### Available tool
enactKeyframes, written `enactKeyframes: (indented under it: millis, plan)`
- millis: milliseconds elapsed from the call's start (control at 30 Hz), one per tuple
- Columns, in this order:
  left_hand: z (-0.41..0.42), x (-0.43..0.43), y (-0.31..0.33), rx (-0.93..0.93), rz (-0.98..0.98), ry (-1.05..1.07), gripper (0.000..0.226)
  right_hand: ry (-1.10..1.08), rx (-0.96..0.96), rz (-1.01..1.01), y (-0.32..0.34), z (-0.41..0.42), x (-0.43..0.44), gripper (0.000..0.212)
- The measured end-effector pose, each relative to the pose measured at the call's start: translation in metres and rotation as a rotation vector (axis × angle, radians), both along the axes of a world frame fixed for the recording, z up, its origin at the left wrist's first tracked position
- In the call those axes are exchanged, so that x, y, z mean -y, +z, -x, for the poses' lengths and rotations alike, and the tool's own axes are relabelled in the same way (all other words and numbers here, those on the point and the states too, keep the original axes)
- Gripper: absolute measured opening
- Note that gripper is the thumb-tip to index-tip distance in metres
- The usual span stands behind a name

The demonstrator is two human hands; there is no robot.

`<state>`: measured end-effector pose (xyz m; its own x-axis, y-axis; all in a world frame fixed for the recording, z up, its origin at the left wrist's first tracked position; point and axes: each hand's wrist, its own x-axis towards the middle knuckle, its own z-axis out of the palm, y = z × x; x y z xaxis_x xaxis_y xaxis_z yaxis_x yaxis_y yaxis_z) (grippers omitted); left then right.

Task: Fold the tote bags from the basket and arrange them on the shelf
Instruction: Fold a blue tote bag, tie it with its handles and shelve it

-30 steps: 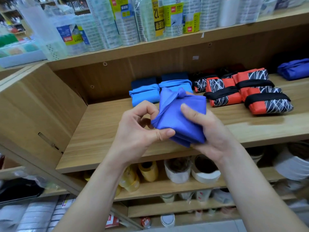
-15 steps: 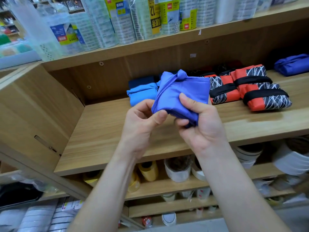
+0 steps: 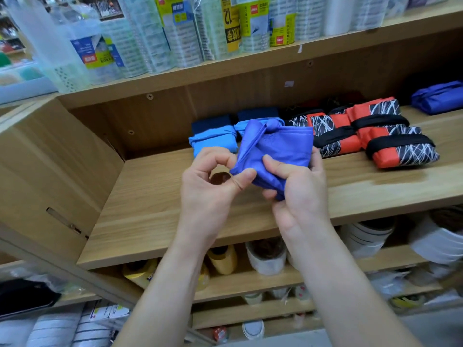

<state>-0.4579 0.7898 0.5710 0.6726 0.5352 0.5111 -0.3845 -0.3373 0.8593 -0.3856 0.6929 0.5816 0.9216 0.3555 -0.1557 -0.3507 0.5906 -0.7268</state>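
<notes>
While you held the blue bag (image 3: 278, 149) above the shelf (image 3: 155, 204) toward its front edge, the fingers of your right hand (image 3: 303, 196) gripped its lower end to hold the folds tight, and your left hand (image 3: 208, 189) pinched its left corner, likely tidying it for the back row (image 3: 335, 121).

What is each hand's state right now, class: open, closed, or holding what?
Left hand: closed, pinching a corner of the folded violet-blue fabric tote bag.
Right hand: closed, gripping the same bag.
</notes>
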Motion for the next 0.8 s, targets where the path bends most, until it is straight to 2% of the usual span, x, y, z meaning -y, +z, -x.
enactKeyframes:
  millis: [100, 167, 233, 333, 433, 567, 667, 733, 800]
  plan:
    - [0.002, 0.001, 0.002, -0.037, -0.282, 0.156, 0.021, 0.031, -0.110, -0.093, -0.004, 0.000, -0.004, 0.045]
    - [0.001, -0.001, 0.001, -0.035, -0.394, 0.194, 0.025, 0.078, -0.193, -0.183, -0.007, -0.001, -0.005, 0.044]
    - [-0.002, 0.000, 0.000, -0.023, -0.340, 0.198, 0.026, 0.129, -0.266, -0.264, -0.007, -0.002, -0.006, 0.049]
    - [-0.008, 0.011, -0.002, 0.000, -0.067, 0.214, 0.024, 0.121, -0.312, -0.328, -0.005, -0.004, -0.010, 0.050]
    - [-0.014, 0.030, -0.002, 0.010, 0.219, 0.215, 0.015, 0.024, -0.265, -0.308, -0.003, -0.004, -0.013, 0.048]
    - [-0.014, 0.042, -0.004, 0.050, 0.403, 0.137, 0.008, -0.112, -0.160, -0.209, 0.003, -0.003, -0.010, 0.046]
    - [-0.018, 0.039, -0.001, 0.055, 0.397, 0.090, 0.018, -0.058, -0.131, -0.227, 0.002, 0.001, -0.016, 0.047]
    - [-0.018, 0.032, 0.001, 0.036, 0.275, 0.137, 0.027, -0.005, -0.062, -0.216, -0.004, 0.000, -0.016, 0.050]
    - [-0.014, 0.020, 0.002, 0.010, 0.108, 0.180, 0.032, 0.059, 0.083, -0.131, -0.011, -0.004, -0.011, 0.060]
